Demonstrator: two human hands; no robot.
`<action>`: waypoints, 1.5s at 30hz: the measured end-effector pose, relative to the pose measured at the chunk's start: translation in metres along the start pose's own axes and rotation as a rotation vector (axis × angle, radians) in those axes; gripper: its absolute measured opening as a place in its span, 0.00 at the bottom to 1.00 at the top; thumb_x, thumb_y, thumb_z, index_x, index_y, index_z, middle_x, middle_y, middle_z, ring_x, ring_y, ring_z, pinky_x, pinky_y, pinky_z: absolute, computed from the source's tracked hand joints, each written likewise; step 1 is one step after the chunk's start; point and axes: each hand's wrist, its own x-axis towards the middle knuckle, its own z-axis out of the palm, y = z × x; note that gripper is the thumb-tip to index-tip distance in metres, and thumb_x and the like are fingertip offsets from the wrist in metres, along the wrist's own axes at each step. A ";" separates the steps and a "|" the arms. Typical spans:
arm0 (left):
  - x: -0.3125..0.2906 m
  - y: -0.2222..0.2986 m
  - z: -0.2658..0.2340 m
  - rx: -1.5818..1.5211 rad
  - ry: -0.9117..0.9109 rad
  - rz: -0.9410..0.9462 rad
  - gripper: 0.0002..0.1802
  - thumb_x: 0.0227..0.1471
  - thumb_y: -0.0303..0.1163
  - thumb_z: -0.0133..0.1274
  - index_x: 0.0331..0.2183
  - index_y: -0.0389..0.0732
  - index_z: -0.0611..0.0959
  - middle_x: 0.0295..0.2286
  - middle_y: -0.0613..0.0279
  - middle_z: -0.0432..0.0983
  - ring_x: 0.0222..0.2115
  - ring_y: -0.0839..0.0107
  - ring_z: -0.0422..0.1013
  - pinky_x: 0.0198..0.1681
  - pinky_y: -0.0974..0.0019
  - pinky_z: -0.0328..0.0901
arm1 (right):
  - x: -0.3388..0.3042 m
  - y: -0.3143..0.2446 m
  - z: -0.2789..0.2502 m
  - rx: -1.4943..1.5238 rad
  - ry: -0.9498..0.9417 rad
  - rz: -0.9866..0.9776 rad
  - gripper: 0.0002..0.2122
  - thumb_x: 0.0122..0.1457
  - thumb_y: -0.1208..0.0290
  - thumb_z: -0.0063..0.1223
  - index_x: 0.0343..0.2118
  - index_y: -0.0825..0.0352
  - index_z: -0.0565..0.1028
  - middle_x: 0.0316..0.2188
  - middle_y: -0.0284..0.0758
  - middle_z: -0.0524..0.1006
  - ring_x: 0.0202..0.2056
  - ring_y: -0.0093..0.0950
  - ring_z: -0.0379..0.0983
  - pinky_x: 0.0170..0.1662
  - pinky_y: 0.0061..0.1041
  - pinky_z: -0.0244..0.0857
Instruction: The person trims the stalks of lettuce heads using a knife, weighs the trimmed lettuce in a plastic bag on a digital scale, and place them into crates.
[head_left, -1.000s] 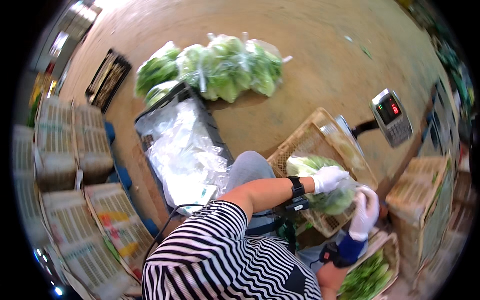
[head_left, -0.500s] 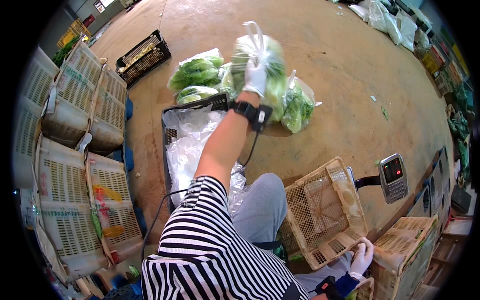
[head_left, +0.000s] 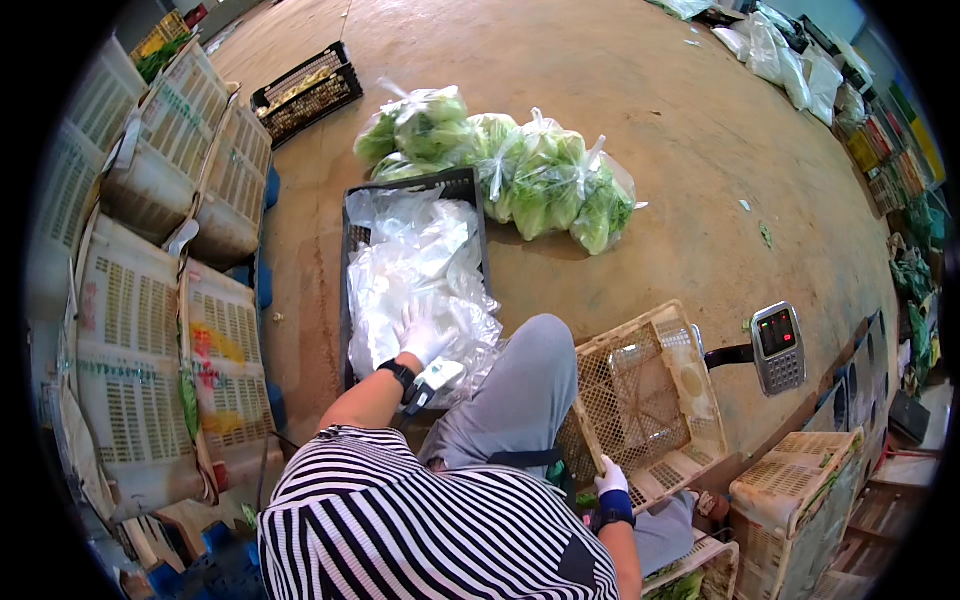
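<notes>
Brown, scuffed floor (head_left: 680,170) under everything. Left side: off-white slatted crates (head_left: 140,370), stacked.

Beyond the left knee, a row of bagged lettuce (head_left: 545,180) on the floor: at least five clear bags, filled, tops gathered or knotted. Judged as the finished portion.

Nearer, a black plastic crate (head_left: 465,183) heaped with loose clear plastic bags (head_left: 400,270), apparently unused, so bagging stock remains. Beige mesh basket (head_left: 625,390) right of the same knee, tilted. Low by the right leg, a pale crate (head_left: 735,570) shows leafy greens (head_left: 685,585), unbagged; probably work left, quantity mostly hidden.

Digital scale display (head_left: 778,350), grey with keypad, on a black arm just beyond the basket.

Left hand (head_left: 424,335), white-gloved: forearm reaching forward, palm down on the bag heap, fingers spread apart, nothing gripped that I can see. Right hand (head_left: 612,480), also gloved: held low, looks clamped on the basket's near rim; some fingers hidden.
</notes>
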 end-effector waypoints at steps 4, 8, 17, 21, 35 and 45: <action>-0.066 -0.015 -0.032 0.139 -0.478 -0.006 0.44 0.34 0.59 0.56 0.53 0.52 0.64 0.51 0.55 0.62 0.52 0.56 0.59 0.53 0.46 0.51 | 0.007 0.011 -0.005 -0.004 0.184 0.078 0.23 0.43 0.80 0.52 0.47 0.58 0.71 0.38 0.45 0.74 0.41 0.40 0.71 0.45 0.30 0.64; -0.060 -0.053 0.022 0.022 -0.220 -0.016 0.14 0.45 0.45 0.50 0.26 0.46 0.82 0.25 0.53 0.77 0.30 0.56 0.73 0.35 0.56 0.66 | 0.024 0.039 -0.009 0.039 0.180 -0.076 0.22 0.43 0.78 0.52 0.45 0.66 0.71 0.38 0.46 0.75 0.41 0.40 0.71 0.47 0.29 0.64; -0.068 -0.054 0.036 0.051 -0.445 0.115 0.22 0.40 0.48 0.55 0.38 0.49 0.79 0.35 0.53 0.76 0.39 0.58 0.71 0.42 0.58 0.64 | 0.005 0.022 0.007 0.234 0.556 -0.137 0.15 0.46 0.69 0.55 0.39 0.66 0.74 0.43 0.44 0.70 0.44 0.38 0.67 0.49 0.33 0.61; -0.067 -0.044 0.028 -0.028 -0.385 0.081 0.14 0.39 0.43 0.58 0.29 0.45 0.82 0.26 0.52 0.76 0.29 0.59 0.74 0.33 0.62 0.67 | -0.003 0.025 -0.005 0.424 0.573 -0.160 0.11 0.50 0.72 0.51 0.37 0.69 0.74 0.37 0.41 0.74 0.39 0.33 0.70 0.46 0.27 0.62; 0.037 -0.073 0.019 -0.550 -0.194 0.017 0.20 0.44 0.47 0.52 0.36 0.45 0.81 0.36 0.53 0.76 0.39 0.61 0.71 0.44 0.64 0.63 | -0.037 0.027 -0.016 0.666 0.497 -0.083 0.12 0.55 0.73 0.47 0.41 0.72 0.72 0.41 0.39 0.74 0.45 0.28 0.68 0.52 0.24 0.58; 0.161 0.031 0.008 0.025 0.155 0.069 0.49 0.34 0.45 0.61 0.57 0.63 0.56 0.60 0.59 0.32 0.60 0.50 0.33 0.57 0.42 0.43 | -0.079 0.067 -0.037 0.565 0.571 0.128 0.10 0.55 0.74 0.46 0.38 0.72 0.73 0.38 0.39 0.75 0.42 0.30 0.69 0.49 0.26 0.60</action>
